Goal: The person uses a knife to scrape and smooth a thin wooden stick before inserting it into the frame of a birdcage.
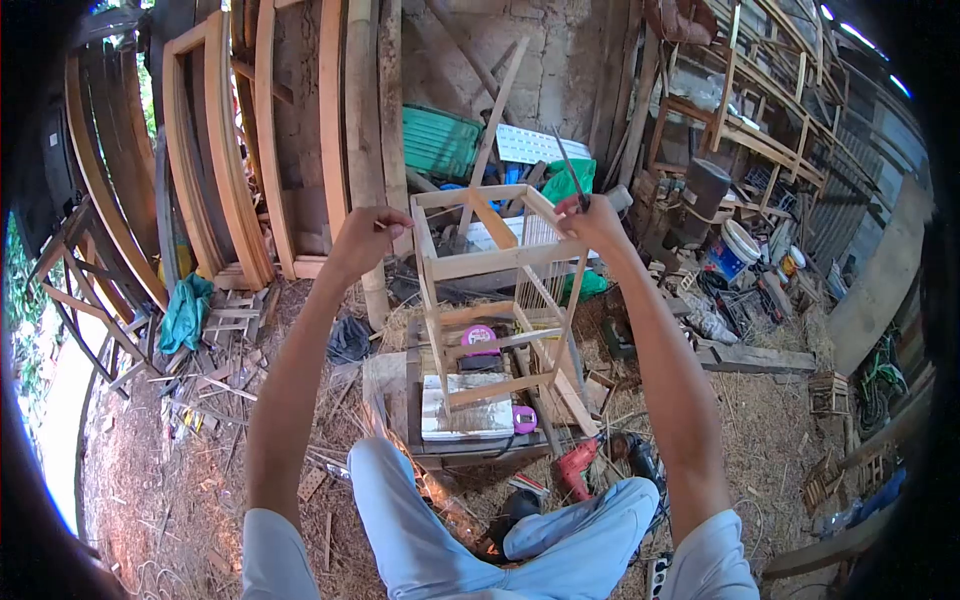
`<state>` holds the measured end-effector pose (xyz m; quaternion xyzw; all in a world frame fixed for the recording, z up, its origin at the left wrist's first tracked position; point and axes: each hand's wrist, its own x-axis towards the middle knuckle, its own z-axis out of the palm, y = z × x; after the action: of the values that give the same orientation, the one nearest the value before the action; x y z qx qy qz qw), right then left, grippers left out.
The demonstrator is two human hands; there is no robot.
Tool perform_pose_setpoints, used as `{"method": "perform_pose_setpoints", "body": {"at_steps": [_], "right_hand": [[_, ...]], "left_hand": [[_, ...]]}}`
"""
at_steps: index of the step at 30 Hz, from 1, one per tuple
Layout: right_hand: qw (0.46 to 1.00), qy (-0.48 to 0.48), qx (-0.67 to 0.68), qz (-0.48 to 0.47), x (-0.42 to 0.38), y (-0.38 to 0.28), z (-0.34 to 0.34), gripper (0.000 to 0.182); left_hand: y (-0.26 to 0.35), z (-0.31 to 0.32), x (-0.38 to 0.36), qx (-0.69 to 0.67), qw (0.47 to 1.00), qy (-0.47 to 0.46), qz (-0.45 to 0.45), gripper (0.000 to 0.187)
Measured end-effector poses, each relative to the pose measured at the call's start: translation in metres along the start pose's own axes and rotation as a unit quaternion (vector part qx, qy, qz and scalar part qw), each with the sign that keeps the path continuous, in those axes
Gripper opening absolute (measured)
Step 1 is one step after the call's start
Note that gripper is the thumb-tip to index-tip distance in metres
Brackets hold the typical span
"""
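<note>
A small wooden frame (480,264) with thin upright rods along its right side stands on a low wooden bench (385,375) in front of me. Beside its upper left corner is my left hand (372,238), thumb and fingertips pinched together; whatever they may hold is too small to make out. My right hand (592,222), at the upper right corner, is closed around a thin dark pointed tool (571,168) that points up. Two pink round-faced items (479,340) and a white board (465,412) lie on the bench under the frame.
A red power drill (577,468) lies on the ground by the bench's right front. Tall wooden frames (215,150) lean at the left. A green crate (440,142) is behind the work. Buckets (738,245) and scrap wood are at the right.
</note>
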<state>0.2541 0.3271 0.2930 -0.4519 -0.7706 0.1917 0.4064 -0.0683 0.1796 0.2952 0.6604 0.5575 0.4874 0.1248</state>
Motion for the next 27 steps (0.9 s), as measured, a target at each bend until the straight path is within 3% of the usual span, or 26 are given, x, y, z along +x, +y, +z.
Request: {"method": "perform_pose_setpoints", "body": {"at_steps": [2, 5, 7, 10, 12, 14, 15, 18, 20, 22, 27], "right_hand": [[0.997, 0.027, 0.038, 0.066, -0.013, 0.003, -0.008, 0.027], [0.996, -0.007, 0.024, 0.080, -0.027, 0.009, -0.025, 0.030], [0.994, -0.010, 0.017, 0.110, -0.049, -0.007, -0.035, 0.027], [0.989, 0.074, 0.098, 0.088, -0.074, -0.004, -0.030, 0.022], [0.986, 0.062, 0.133, 0.075, -0.096, -0.005, -0.034, 0.020], [0.974, 0.115, 0.195, 0.027, -0.110, 0.001, -0.033, 0.019], [0.973, 0.105, 0.206, 0.029, -0.121, -0.007, -0.039, 0.021], [0.964, 0.107, 0.239, 0.041, -0.141, -0.017, -0.044, 0.035], [0.956, 0.129, 0.261, 0.048, -0.149, -0.029, -0.039, 0.033], [0.924, 0.207, 0.321, 0.000, -0.159, -0.040, -0.027, 0.028], [0.933, 0.175, 0.314, 0.028, -0.183, -0.019, 0.018, 0.033]], "left_hand": [[0.007, -0.001, -0.001, -0.012, 1.000, 0.000, 0.021, 0.014], [0.032, 0.007, -0.007, -0.058, 0.997, 0.044, -0.028, 0.013], [0.048, 0.019, -0.013, -0.005, 0.996, 0.072, 0.059, 0.013], [0.073, 0.047, -0.037, -0.033, 0.992, 0.102, 0.064, 0.013], [0.064, 0.066, -0.047, 0.029, 0.987, 0.139, 0.076, 0.012], [0.073, 0.079, -0.056, -0.028, 0.971, 0.230, 0.050, 0.011], [0.076, 0.081, -0.056, -0.031, 0.972, 0.226, 0.053, 0.011], [0.084, 0.080, -0.059, -0.255, 0.959, 0.115, -0.039, 0.012], [0.095, 0.069, -0.053, -0.241, 0.964, 0.100, -0.042, 0.013], [0.105, 0.059, -0.048, -0.155, 0.976, 0.140, 0.058, 0.015], [0.070, 0.048, -0.048, -0.149, 0.977, 0.118, 0.091, 0.010]]}}
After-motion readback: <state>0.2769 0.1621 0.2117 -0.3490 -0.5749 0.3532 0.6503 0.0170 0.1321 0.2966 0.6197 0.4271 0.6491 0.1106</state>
